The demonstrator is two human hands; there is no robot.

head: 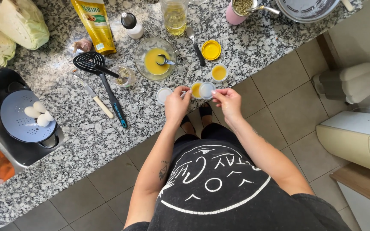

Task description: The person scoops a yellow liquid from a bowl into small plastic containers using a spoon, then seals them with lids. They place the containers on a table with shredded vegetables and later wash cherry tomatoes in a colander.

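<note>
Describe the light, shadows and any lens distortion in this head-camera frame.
Head view: bright, even daylight on the granite counter; soft short shadows under the black spatula; faint glare on the glass bowl; wide-angle bending toward the edges; left hand and right hand sharp, no motion blur.

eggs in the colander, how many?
3 eggs, white, bunched together on the right side of the blue colander at the counter's left; one more could be hidden beneath them. Both hands are off to the right, at the small cups.
</note>
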